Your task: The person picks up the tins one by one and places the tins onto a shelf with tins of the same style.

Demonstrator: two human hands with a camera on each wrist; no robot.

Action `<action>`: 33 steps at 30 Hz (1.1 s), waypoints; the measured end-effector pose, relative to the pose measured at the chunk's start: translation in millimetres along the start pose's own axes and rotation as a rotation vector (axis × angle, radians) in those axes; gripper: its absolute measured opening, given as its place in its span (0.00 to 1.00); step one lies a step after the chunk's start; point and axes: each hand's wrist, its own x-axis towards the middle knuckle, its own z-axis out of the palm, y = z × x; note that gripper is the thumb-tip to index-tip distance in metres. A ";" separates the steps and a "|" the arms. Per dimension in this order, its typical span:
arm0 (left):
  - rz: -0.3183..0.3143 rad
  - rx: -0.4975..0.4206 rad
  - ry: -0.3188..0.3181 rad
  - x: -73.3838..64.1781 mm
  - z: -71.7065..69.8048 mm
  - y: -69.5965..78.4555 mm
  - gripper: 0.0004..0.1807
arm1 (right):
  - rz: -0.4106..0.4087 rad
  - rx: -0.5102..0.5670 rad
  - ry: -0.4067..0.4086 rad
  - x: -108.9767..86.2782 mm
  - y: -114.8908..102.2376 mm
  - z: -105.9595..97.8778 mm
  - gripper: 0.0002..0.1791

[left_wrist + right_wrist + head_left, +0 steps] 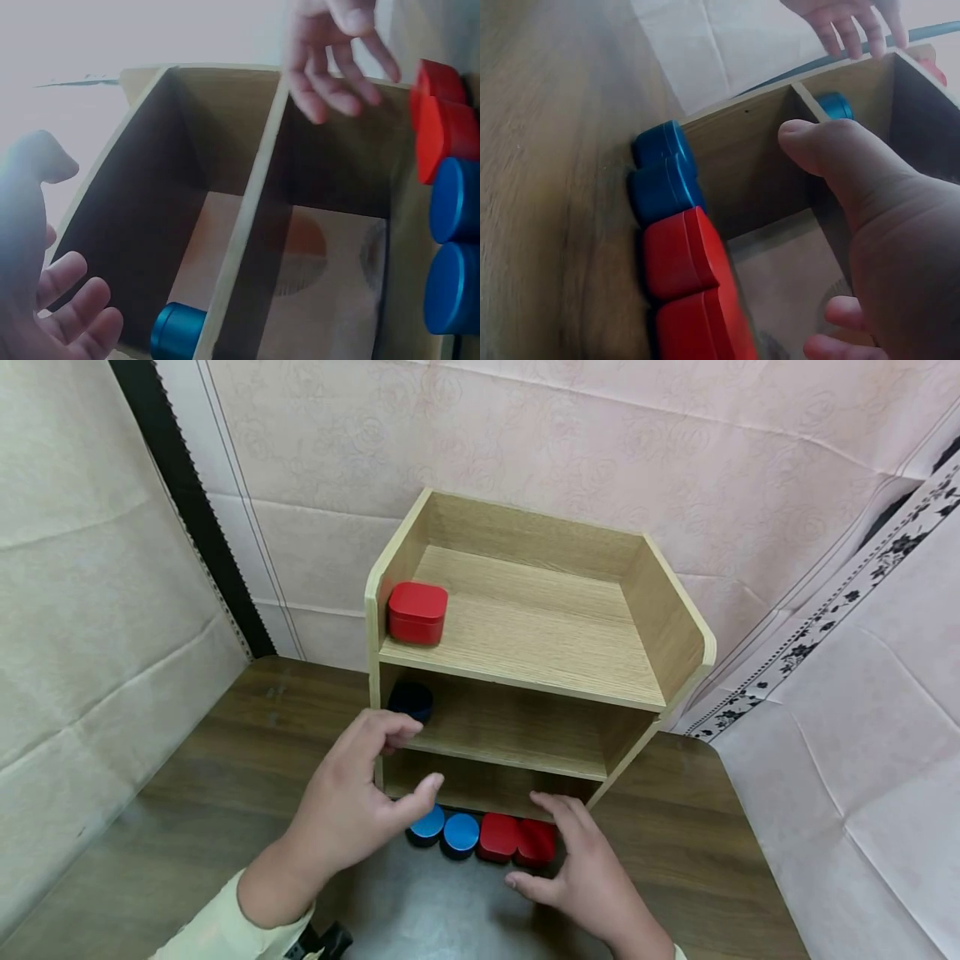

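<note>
A wooden shelf unit [525,681] stands against the back cloth. On its top board, at the left, sits a red square tin [417,614]. A blue round tin [178,331] stands at the left of the middle shelf. My left hand [360,793] hovers near that tin, thumb and fingers apart, holding nothing. Over the table by the unit's front right is my right hand [581,868], also spread and holding nothing. In front of the bottom shelf, two blue round tins [461,835] and two red tins [498,837] form a row, with the right hand just beside the red ones.
A wood-grain table [202,802] carries the unit. Pale patterned cloth [322,468] hangs behind, and more cloth encloses the left and right sides. A small black object [333,939] shows at my left sleeve.
</note>
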 end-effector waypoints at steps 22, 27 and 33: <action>-0.183 -0.235 0.321 42.6 -7.9 -9.2 0.30 | 0.137 0.146 -0.066 0.4 23.8 12.7 0.56; -0.189 -0.298 0.347 49.0 -4.5 -12.7 0.35 | 0.142 0.149 -0.084 0.5 26.9 14.6 0.56; -0.201 -0.338 0.351 53.1 -3.0 -15.9 0.35 | 0.131 0.152 -0.105 -1.1 33.6 16.7 0.57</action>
